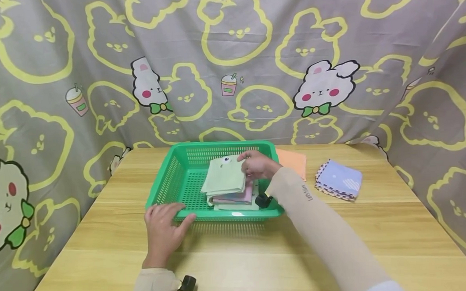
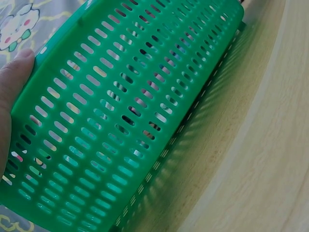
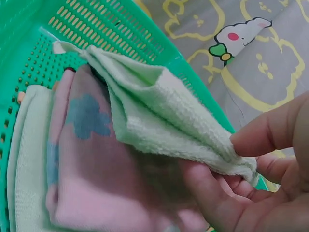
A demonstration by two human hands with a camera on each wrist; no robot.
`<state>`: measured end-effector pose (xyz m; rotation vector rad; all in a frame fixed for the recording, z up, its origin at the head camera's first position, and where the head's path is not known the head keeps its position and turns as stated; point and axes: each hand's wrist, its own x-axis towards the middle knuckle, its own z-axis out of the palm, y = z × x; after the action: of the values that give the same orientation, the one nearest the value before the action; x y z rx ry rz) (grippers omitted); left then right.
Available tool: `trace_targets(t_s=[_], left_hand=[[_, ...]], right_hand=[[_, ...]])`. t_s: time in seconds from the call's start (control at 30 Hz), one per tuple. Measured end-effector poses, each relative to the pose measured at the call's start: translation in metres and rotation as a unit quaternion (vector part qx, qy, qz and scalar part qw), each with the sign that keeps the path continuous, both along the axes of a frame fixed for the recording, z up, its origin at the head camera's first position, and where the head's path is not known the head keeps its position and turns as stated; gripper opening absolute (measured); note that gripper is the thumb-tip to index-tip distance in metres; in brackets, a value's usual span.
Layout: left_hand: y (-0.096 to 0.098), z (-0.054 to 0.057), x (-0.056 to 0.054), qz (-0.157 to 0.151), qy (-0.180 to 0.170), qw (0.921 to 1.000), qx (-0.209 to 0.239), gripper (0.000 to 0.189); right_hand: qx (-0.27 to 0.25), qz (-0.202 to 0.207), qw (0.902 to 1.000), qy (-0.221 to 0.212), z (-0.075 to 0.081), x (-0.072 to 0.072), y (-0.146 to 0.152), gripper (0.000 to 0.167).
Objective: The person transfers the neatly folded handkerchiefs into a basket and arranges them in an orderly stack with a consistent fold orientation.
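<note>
A green plastic basket [image 1: 187, 176] stands on the table with a stack of folded towels inside, at its right side. On top lies a pale green towel [image 1: 225, 176] with a printed eye. My right hand [image 1: 256, 165] pinches this towel [image 3: 159, 111] by its edge, thumb on one side and fingers on the other. Below it are a pink towel [image 3: 91, 159] with a blue flower and another pale towel [image 3: 34, 145]. At the basket's front left corner, my left hand [image 1: 166, 228] rests on the rim, its thumb [image 2: 18, 72] over the edge.
A blue folded towel [image 1: 339, 179] with a checked edge lies on the table [image 1: 243, 259] to the right. An orange cloth [image 1: 293, 160] lies close against the basket's right side. A patterned curtain [image 1: 188, 42] hangs behind and at both sides.
</note>
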<state>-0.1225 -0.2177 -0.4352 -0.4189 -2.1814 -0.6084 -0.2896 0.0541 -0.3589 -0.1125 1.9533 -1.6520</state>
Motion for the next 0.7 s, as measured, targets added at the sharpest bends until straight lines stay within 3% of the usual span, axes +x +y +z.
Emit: trace_targets(t_s=[0.3,0.53,0.7], left_hand=[[0.000,-0.001,0.000,0.004,0.003,1.0000,0.000,0.065],[0.001,-0.002,0.000,0.002,-0.001,1.0000,0.002,0.064],[0.002,-0.001,0.000,0.001,0.002,1.0000,0.004,0.064]], right_hand=[[0.011,-0.003,0.9999,0.012,-0.004,0.001,0.009,0.049],[0.028,0.000,0.9994,0.020,-0.008,0.001,0.009,0.031],[0.051,0.016,0.9981,0.032,-0.011,0.001,0.008,0.037]])
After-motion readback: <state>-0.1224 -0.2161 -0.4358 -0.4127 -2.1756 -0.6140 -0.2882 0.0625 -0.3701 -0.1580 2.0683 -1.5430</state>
